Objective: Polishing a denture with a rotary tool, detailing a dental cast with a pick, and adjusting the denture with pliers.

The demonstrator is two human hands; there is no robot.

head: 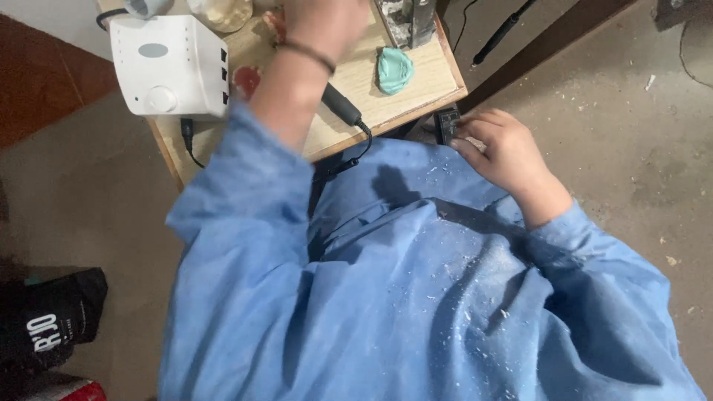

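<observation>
Small wooden surface (416,82) ahead: my left hand (327,22) blurred, grip unclear; right hand (505,152) curls round small black box (447,125) at lap, steadying it.

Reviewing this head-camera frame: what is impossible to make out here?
- Left hand: fingers blurred and cut by the top edge, so any grip is unclear.
- Right hand: fingertips sit at a small black object; its kind is unclear.
- Grey block: cropped by the top edge.

pretty soft, even daylight, nothing blown out. left hand (324,22) is smeared with motion blur up top, the blue coat (416,297) throws a mild shadow, corners go dim.
</observation>
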